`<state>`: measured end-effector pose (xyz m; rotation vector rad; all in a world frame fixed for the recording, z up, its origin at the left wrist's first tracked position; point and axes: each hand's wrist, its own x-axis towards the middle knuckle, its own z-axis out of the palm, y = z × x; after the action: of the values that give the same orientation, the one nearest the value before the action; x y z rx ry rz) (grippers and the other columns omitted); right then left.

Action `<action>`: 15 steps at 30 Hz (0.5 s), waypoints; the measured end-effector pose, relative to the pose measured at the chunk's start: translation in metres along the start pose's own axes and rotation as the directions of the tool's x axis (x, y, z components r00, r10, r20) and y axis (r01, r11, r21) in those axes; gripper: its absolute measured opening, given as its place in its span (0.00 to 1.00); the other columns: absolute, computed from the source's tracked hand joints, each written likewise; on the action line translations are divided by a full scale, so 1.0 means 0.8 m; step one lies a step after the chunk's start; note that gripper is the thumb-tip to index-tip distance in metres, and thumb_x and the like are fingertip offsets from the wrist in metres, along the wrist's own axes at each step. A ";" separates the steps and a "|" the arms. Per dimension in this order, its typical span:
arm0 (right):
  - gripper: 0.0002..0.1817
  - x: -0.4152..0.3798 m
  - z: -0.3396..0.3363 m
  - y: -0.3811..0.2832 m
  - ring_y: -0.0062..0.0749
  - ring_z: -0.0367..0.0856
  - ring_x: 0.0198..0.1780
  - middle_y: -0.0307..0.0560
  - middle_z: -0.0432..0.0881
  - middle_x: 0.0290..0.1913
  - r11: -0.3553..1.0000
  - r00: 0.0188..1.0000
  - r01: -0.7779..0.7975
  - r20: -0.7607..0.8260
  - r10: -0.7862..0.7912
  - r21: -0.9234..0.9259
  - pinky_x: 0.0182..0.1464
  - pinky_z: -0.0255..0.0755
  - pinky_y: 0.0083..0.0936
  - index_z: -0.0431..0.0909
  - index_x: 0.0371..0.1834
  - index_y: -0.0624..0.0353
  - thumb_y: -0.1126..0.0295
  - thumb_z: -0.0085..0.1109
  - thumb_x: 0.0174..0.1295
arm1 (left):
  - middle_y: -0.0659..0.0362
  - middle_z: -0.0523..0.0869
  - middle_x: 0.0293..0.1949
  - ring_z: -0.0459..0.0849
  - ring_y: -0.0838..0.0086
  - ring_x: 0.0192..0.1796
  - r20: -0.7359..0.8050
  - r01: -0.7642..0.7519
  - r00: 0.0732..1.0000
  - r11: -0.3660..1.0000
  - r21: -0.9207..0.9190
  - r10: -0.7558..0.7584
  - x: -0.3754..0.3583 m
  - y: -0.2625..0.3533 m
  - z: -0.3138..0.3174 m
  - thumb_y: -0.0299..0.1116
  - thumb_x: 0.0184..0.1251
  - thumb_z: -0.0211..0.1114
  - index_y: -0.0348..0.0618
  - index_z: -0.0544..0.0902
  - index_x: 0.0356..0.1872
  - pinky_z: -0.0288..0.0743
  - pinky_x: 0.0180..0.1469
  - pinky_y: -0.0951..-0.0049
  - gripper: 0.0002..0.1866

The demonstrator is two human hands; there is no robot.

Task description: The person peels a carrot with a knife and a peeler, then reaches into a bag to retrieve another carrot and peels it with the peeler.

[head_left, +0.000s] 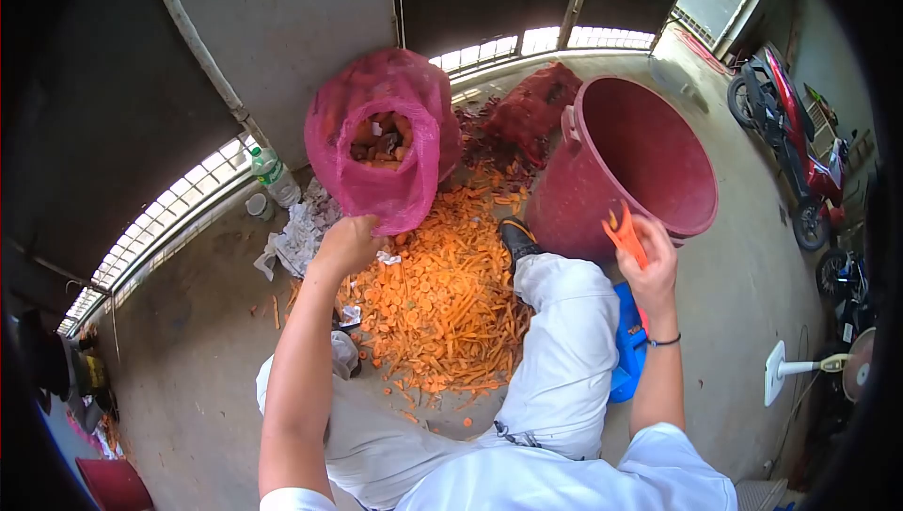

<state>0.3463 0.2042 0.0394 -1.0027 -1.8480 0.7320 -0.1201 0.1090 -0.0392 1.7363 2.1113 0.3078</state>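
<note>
My left hand (pixel 350 246) is closed on the lower edge of a pink mesh sack (pixel 324 102). The sack stands upright, its mouth open toward me, with carrots (pixel 384 139) inside. My right hand (pixel 649 262) is raised on the right, fingers wrapped round an orange peeler (pixel 625 236) that points up and left, in front of the big red bin. Between my legs a heap of carrot peelings and cut ends (pixel 437 290) covers the floor. A scrap of white paper (pixel 388 257) lies on the heap near my left hand.
A large red bin (pixel 611 172) stands at the right, its mouth tilted toward me. Behind it slumps a dark red mesh sack (pixel 536 111). Crumpled paper (pixel 306 229) and a plastic bottle (pixel 273 175) are at the left. Something blue (pixel 627 346) lies under my right arm. A fan (pixel 856 365) stands far right.
</note>
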 end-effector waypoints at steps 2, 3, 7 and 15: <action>0.22 0.057 0.039 -0.064 0.37 0.86 0.45 0.51 0.83 0.49 0.967 0.970 0.219 0.135 -0.201 -0.131 0.50 0.81 0.29 0.81 0.54 0.70 0.77 0.69 0.54 | 0.40 0.91 0.45 0.89 0.45 0.52 -0.106 -0.009 0.994 0.996 -0.092 0.000 0.031 -0.028 0.021 0.41 0.69 0.67 0.34 0.87 0.53 0.81 0.57 0.49 0.20; 0.23 0.082 0.063 -0.089 0.44 0.87 0.44 0.54 0.84 0.46 0.950 0.947 0.283 0.195 -0.255 -0.134 0.50 0.81 0.32 0.82 0.53 0.68 0.73 0.70 0.52 | 0.40 0.91 0.45 0.89 0.45 0.52 -0.113 -0.008 0.994 0.996 -0.089 -0.002 0.049 -0.040 0.031 0.41 0.69 0.67 0.34 0.87 0.53 0.81 0.57 0.49 0.20; 0.21 0.142 0.169 -0.114 0.55 0.87 0.44 0.58 0.84 0.45 0.866 0.857 0.474 0.307 -0.414 -0.156 0.48 0.83 0.42 0.82 0.51 0.62 0.64 0.68 0.56 | 0.40 0.91 0.44 0.89 0.44 0.50 -0.182 0.021 0.983 1.000 0.021 -0.016 0.135 -0.073 0.048 0.39 0.69 0.66 0.38 0.89 0.49 0.82 0.54 0.48 0.16; 0.21 0.117 0.216 -0.026 0.63 0.85 0.46 0.62 0.82 0.45 0.900 0.731 0.263 0.680 0.051 -0.349 0.51 0.81 0.51 0.80 0.50 0.61 0.61 0.65 0.56 | 0.40 0.91 0.42 0.89 0.43 0.49 -0.386 0.007 0.921 0.990 -0.140 -0.061 0.300 -0.111 0.037 0.34 0.67 0.64 0.39 0.89 0.47 0.81 0.53 0.49 0.14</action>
<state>0.1582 0.2600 0.0200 -0.9408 -2.7880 0.6844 -0.2245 0.3223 -0.1397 1.6627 2.3206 0.8290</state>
